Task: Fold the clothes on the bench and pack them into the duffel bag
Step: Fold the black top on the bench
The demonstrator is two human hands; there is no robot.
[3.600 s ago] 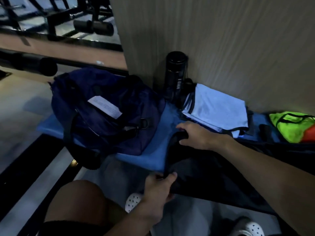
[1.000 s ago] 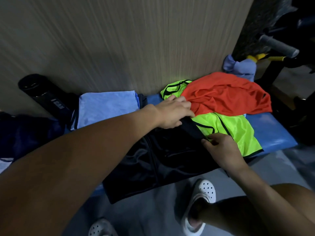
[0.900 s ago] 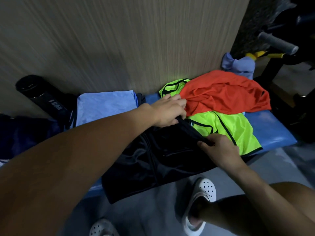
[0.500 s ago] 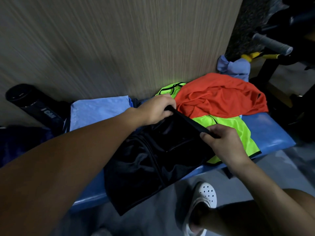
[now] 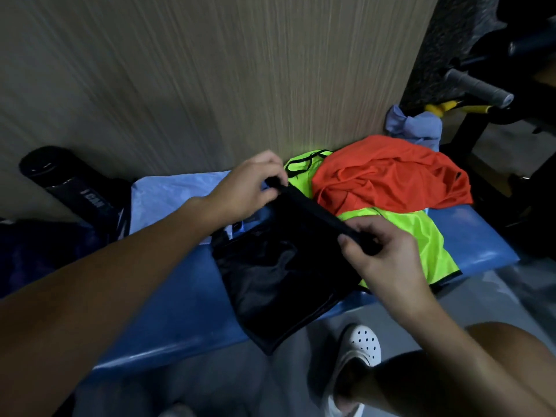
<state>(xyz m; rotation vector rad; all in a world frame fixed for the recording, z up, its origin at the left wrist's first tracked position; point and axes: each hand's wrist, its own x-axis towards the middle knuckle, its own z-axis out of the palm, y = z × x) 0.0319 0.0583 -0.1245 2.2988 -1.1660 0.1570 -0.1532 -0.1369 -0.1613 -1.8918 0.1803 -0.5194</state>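
Backing everything is a wood-grain wall panel point(image 5: 210, 70), and along its foot runs the blue padded worktop point(image 5: 180, 311). A black garment point(image 5: 279, 281) lies across the middle of the worktop, its lower corner hanging over the front edge. Its banded top edge is lifted and stretched taut between both hands.

To the right an orange garment point(image 5: 391, 176) sits crumpled on top of a neon yellow-green vest point(image 5: 421, 242), whose hem reaches the front edge. The black garment overlaps the vest's left side. A folded light blue garment point(image 5: 171, 197) rests against the wall on the left, partly behind the left forearm. At the far left edge a dark navy shape looks like the duffel bag point(image 5: 39, 254), though it is too dim to tell whether it is open. A black bottle point(image 5: 69, 185) stands at the wall between the bag and the light blue garment.

The left hand point(image 5: 249, 188) has its fingers point(image 5: 270, 167) pinched on the far end of the band. The right hand point(image 5: 382, 257) has its fingers point(image 5: 370, 228) and thumb clamped on the near end. A lavender cloth point(image 5: 415, 127) is bunched at the wall's corner, and a white perforated shoe point(image 5: 361, 344) stands on the floor below.
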